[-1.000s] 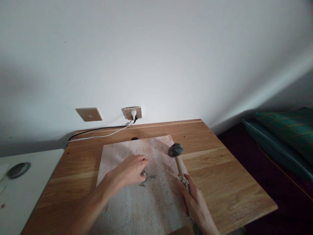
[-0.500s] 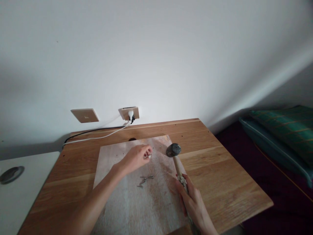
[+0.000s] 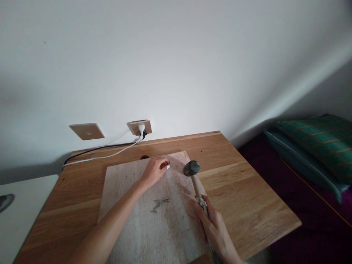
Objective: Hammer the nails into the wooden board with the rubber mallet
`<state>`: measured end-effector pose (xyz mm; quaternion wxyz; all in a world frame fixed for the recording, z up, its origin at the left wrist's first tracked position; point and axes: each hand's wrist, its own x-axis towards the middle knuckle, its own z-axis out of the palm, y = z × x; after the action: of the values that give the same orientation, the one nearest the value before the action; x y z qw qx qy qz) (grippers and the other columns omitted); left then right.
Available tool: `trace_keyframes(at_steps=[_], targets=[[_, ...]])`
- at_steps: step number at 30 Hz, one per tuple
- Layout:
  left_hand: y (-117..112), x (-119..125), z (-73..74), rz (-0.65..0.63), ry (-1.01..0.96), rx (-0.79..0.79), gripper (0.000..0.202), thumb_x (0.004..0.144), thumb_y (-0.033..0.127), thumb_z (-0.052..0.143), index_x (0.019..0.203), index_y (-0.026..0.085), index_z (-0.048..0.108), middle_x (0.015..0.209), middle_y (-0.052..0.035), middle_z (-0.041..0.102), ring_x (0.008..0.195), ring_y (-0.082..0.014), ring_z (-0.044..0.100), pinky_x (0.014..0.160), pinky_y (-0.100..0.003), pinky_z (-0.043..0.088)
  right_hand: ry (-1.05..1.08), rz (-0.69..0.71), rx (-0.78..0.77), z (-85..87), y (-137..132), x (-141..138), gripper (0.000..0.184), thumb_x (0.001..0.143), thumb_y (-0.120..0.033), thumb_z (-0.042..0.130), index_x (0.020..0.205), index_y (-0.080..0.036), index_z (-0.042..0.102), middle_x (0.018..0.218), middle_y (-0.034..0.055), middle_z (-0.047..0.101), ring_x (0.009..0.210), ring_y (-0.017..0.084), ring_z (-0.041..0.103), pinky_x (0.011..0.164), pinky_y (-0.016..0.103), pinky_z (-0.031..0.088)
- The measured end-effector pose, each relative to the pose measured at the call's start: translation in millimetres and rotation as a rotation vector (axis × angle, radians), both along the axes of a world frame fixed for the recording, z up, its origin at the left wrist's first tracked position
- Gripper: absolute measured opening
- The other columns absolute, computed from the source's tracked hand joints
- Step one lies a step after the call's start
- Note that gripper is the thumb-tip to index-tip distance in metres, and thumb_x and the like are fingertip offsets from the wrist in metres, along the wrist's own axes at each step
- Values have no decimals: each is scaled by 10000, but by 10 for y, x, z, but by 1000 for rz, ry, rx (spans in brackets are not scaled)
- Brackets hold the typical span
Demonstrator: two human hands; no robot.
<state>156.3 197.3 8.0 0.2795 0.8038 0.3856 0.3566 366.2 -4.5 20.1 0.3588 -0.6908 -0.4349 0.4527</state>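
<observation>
My left hand (image 3: 154,171) reaches to the far part of a pale wooden board (image 3: 137,234), fingers pinched on something small that I cannot make out. My right hand (image 3: 216,230) is wrapped round the wooden handle of a hammer (image 3: 194,177); its dark head hovers just right of my left fingertips. Several loose nails (image 3: 158,204) lie on the board between my two hands. The board rests on a wooden table (image 3: 247,198).
Two wall sockets (image 3: 140,127) sit behind the table, with a white and a black cable (image 3: 101,153) trailing along its back edge. A white surface (image 3: 22,205) adjoins on the left. Green and blue cushions (image 3: 316,146) lie to the right.
My left hand left the pile of nails and moved away from me to the far part of the board, fingers pinched. The hammer stayed in my right hand, nearly still.
</observation>
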Motion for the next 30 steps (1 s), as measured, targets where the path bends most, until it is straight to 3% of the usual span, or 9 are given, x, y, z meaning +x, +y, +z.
trace_keyframes(at_steps=[11,16,20,25,30], targets=[[-25,24,-25,54,118,83,188,810,7,707,822,195,714,812,-16,724,809,-193,675,799,-307,496,-17,5,-14,59,21,-27,620,985,-695,475,1302,-166,541,470,-118,461,329,108,427,329,185,325],[2,26,-81,77,42,32,326,770,-22,698,1005,201,733,868,-17,762,841,-192,714,861,-324,540,20,121,65,223,175,-129,516,1031,-616,468,1306,-183,526,516,-125,468,357,92,440,348,165,335],[7,41,-92,109,10,-38,443,742,-23,693,1121,205,711,883,-7,783,808,-186,733,874,-326,568,-48,162,56,334,314,-239,549,1019,-603,470,1337,-159,526,466,-129,468,345,112,462,348,177,348],[-9,51,-77,101,-10,-89,505,732,-32,664,1176,207,682,870,-4,795,785,-189,744,863,-321,581,-116,229,27,355,361,-298,557,1026,-591,418,1346,-150,536,451,-122,476,350,126,494,358,187,358],[-8,46,-92,116,-1,-86,481,723,-20,675,1144,212,686,882,-9,798,809,-201,750,908,-347,580,-162,209,37,332,348,-298,558,1023,-597,411,1345,-161,541,458,-113,493,362,138,525,361,194,376]])
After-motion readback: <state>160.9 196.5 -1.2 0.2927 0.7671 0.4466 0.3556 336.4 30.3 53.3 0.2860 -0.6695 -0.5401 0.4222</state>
